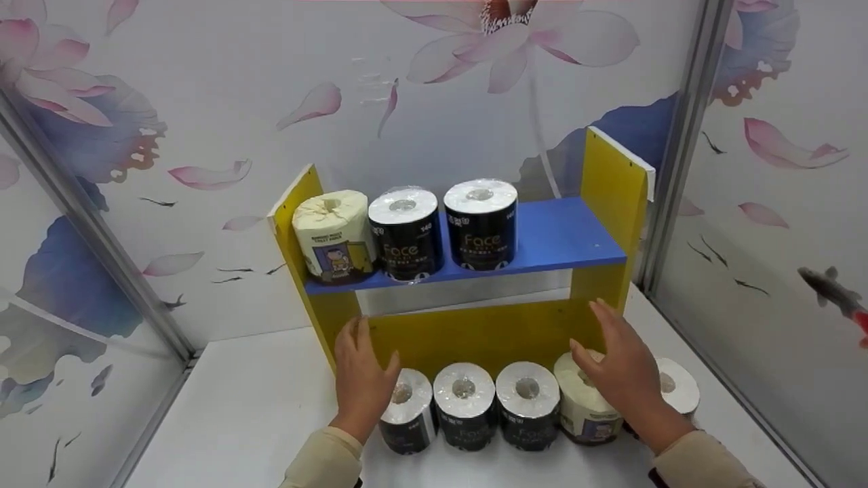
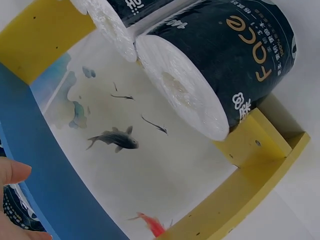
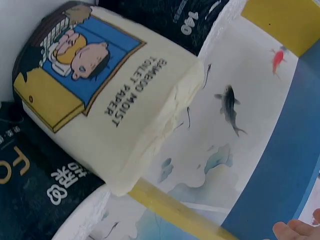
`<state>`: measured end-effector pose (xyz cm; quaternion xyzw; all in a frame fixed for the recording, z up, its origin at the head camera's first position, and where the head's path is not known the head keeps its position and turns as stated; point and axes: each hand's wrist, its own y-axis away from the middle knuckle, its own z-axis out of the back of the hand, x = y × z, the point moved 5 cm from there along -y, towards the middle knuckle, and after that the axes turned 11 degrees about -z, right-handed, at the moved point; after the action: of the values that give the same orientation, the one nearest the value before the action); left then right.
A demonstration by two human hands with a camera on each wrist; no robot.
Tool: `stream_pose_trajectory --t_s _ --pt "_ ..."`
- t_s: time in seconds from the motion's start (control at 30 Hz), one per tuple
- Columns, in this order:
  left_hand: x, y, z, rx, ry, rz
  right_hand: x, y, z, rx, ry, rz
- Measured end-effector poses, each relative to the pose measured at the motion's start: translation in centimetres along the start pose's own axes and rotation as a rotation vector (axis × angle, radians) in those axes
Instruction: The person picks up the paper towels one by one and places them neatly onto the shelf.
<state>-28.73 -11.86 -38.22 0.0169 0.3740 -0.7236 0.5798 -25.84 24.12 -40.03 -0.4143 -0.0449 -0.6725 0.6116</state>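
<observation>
My left hand (image 1: 363,383) is raised near the shelf's left side with nothing in its grasp, thumb spread from the fingers. It overlaps the leftmost black-wrapped toilet roll (image 1: 409,434) of the front row. Likewise empty, my right hand (image 1: 627,369) hovers over a cream-wrapped toilet roll (image 1: 588,413) and partly hides it; fingers and thumb are spread. Between the hands stand two black-wrapped rolls (image 1: 466,423) on the white table. In the left wrist view, fingertips (image 2: 15,171) show beside the blue board; in the right wrist view, fingertips (image 3: 292,230) show at the lower corner.
A yellow shelf unit (image 1: 614,183) with a blue board (image 1: 556,230) stands behind the front row. On its board are a cream-wrapped roll (image 1: 336,237) and two black-wrapped rolls (image 1: 481,230). Another white-topped roll (image 1: 678,386) sits beyond my right hand. Printed walls (image 1: 237,68) surround the table (image 1: 224,407).
</observation>
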Motion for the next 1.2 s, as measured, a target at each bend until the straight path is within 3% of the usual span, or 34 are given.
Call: stream_pose_trajectory --t_s 0.43,0.7,0.87,1.2 --pt "3.0 -0.3 1.2 -0.043 0.081 0.118 1.1 1.4 -2.1 0.061 -0.017 0.035" --pt "4.8 -0.5 2.0 -0.045 0.178 0.234 1.9 2.4 -3.3 0.056 -0.029 0.074" --pt "6.0 -1.0 2.7 -0.048 0.246 0.302 2.5 2.9 -4.2 0.064 -0.035 0.098" --pt "7.8 -2.2 4.0 -0.069 0.289 0.383 3.7 3.7 -5.5 0.128 -0.028 0.077"
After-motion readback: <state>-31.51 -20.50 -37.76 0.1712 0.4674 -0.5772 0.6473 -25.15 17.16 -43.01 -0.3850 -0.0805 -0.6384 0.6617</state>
